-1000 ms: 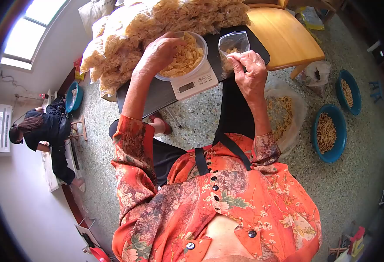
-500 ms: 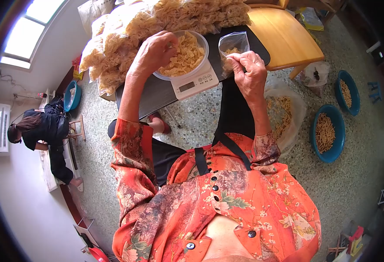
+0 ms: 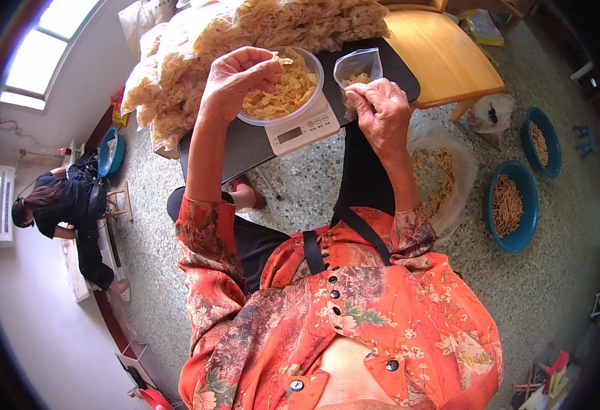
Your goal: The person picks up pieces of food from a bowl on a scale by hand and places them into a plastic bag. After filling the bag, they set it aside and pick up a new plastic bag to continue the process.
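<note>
My left hand [image 3: 240, 78] is above the white bowl [image 3: 320, 80], its fingertips pinching a thin pale-yellow dried chip [image 3: 283, 60]. The bowl holds many such dried chips [image 3: 289, 89] and rests on a white digital kitchen scale [image 3: 305, 128]; I cannot read its display. My right hand [image 3: 383, 113] is closed on the side of a small clear plastic bag [image 3: 358, 63]. That bag is open at the top and has some yellow chips inside. Its lower part is partly hidden by my fingers.
Filled clear bags [image 3: 177, 75] are piled on the dark table [image 3: 235, 154]. A wooden chair [image 3: 443, 58] stands right of it. On the floor are a large clear bag [image 3: 453, 178] and blue basins [image 3: 511, 205] of stick-shaped pieces. At left a person [image 3: 67, 201] sits bent over.
My left hand has turned and lifted slightly; a chip now shows at its fingertips. My right hand and the small bag have shifted slightly left.
</note>
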Tool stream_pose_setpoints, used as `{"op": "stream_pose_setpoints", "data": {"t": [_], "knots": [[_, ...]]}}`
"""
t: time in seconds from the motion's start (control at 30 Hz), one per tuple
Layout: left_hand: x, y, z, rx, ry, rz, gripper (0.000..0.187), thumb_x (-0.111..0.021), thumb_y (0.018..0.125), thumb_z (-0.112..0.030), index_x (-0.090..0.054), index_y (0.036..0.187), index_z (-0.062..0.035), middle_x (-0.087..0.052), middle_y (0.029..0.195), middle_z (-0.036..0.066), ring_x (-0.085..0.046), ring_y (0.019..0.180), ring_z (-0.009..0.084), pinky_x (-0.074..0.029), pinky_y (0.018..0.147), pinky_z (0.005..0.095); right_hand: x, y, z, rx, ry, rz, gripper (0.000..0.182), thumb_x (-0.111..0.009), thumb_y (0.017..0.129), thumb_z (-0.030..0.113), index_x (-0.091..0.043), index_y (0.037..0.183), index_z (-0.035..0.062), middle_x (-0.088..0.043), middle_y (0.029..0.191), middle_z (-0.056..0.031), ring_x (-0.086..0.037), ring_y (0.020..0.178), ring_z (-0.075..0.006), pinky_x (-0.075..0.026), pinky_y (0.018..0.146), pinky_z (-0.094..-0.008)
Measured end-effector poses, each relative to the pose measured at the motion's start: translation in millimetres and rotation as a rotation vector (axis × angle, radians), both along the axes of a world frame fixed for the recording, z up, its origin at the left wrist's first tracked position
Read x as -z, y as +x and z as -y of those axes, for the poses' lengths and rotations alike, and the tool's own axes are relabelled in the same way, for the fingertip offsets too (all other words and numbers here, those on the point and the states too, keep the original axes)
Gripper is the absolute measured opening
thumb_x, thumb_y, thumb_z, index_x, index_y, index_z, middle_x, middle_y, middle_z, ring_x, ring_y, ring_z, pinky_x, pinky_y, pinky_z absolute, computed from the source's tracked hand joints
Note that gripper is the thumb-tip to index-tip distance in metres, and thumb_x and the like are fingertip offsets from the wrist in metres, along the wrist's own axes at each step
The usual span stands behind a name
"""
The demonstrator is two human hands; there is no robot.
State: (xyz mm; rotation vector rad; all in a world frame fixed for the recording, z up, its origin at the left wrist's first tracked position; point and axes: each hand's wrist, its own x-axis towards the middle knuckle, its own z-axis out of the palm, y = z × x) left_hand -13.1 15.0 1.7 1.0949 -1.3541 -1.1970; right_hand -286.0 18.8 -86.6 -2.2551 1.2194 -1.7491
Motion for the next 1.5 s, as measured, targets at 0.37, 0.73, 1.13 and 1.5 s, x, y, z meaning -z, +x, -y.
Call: {"op": "stream_pose_setpoints", "data": {"t": [0.37,0.73,1.13,1.5], "knots": [[-3.4,-97.5,12.5,-0.012,-0.266,0.562,0.022,-0.08,0.089,-0.013,-0.073,0.104,0.0005,-0.072,0.084,0.003,-0.064,0.071,0.0061,-0.054,0.061,0.0224,-0.4,4.2,-2.8,0.011,-0.048,-0.01,0.014,-0.082,0.079,0.019,-0.077,0.088,0.0097,-0.065,0.079,-0.0036,-0.064,0.079,-0.0255,-0.048,0.074,-0.0404],[-24.9,-10.6,-2.1,-0.344,-0.244,0.756,0.014,-0.072,0.087,-0.005,-0.076,0.1,-0.0024,-0.075,0.084,0.005,-0.069,0.076,0.0098,-0.056,0.072,0.0268,0.3,-13.6,5.4,0.035,-0.007,0.084,0.011,-0.08,0.083,0.016,-0.077,0.091,0.0105,-0.069,0.084,-0.004,-0.066,0.082,-0.0249,-0.051,0.077,-0.0387],[4.9,42.7,-16.9,-0.185,-0.364,1.228,0.021,-0.067,0.083,-0.001,-0.074,0.102,-0.0086,-0.068,0.098,0.013,-0.066,0.098,0.0343,-0.054,0.089,0.0431,2.0,-6.1,3.7,-0.003,-0.025,0.043,0.012,-0.08,0.084,0.017,-0.077,0.093,0.0092,-0.067,0.083,-0.0041,-0.066,0.083,-0.0259,-0.051,0.077,-0.0398],[1.1,44.2,-12.5,-0.189,-0.463,1.149,0.013,-0.07,0.085,-0.005,-0.072,0.098,-0.004,-0.069,0.094,0.013,-0.068,0.09,0.0329,-0.055,0.082,0.0405,2.0,-1.9,2.3,-0.035,-0.012,0.048,0.012,-0.08,0.083,0.017,-0.077,0.092,0.0093,-0.067,0.083,-0.0045,-0.066,0.082,-0.0262,-0.051,0.077,-0.0403]]}}
